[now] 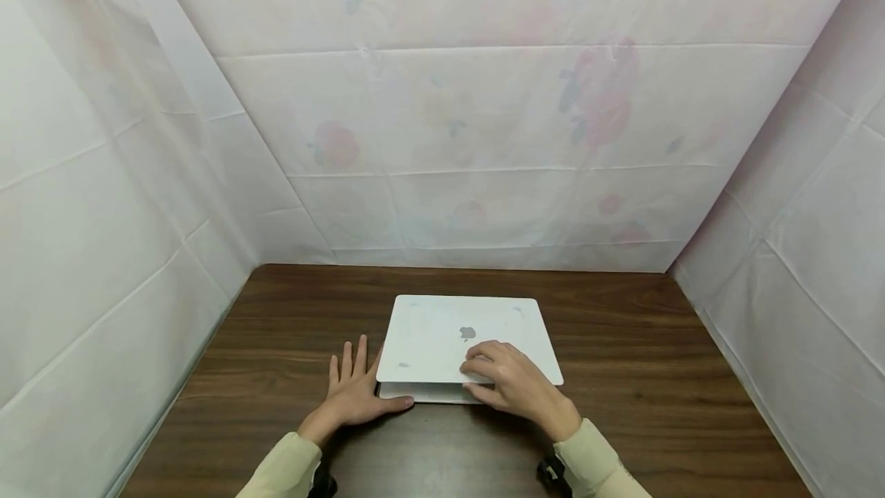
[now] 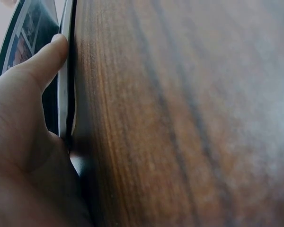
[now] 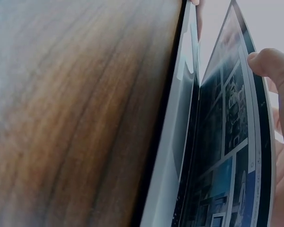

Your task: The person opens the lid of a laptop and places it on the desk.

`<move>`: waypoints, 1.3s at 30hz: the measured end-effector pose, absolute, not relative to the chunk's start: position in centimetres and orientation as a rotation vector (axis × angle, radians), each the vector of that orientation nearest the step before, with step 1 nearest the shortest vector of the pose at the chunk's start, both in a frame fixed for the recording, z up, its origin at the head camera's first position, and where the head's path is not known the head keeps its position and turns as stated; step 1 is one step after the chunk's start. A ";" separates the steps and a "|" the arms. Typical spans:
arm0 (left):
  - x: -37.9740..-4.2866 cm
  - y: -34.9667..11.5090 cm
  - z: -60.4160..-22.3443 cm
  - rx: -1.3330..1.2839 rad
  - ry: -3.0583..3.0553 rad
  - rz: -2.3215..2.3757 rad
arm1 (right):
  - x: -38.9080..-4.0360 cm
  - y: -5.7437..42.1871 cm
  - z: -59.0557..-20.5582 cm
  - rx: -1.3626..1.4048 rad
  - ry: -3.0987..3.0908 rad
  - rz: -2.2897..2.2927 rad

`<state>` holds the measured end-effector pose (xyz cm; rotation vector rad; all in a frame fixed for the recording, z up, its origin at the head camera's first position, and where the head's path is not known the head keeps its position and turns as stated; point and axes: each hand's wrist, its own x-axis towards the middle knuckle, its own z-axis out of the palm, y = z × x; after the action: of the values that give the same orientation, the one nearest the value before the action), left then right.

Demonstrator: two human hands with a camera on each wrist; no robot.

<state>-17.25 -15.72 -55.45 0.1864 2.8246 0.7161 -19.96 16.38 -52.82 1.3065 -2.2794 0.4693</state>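
A silver laptop (image 1: 432,333) with a dark apple logo sits on the brown table, its lid tilted low over the base (image 1: 429,393). My right hand (image 1: 512,384) pinches the lid's front edge, fingers on the outer face and thumb (image 3: 262,61) against the screen side. The lit screen (image 3: 232,113) shows picture tiles in the right wrist view. At the laptop's left front corner, my left hand (image 1: 358,396) lies with fingers spread on the table, and its thumb (image 2: 47,59) presses the base's front edge.
The dark wood-grain table (image 1: 657,375) extends around the laptop on all sides. Pale fabric sheets with faint pink fruit prints hang behind it (image 1: 470,206) and along both sides. Dark wrist bands (image 1: 553,471) show at the cuffs of light yellow-green sleeves (image 1: 591,456).
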 end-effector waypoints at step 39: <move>-17.5 -16.2 -57.9 0.182 2.890 0.719 | -21.1 16.5 -50.7 1.328 -2.196 0.448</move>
<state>-17.54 -16.16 -57.90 0.1821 2.8903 0.7187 -21.11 16.51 -50.73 1.3279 -2.1955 0.4479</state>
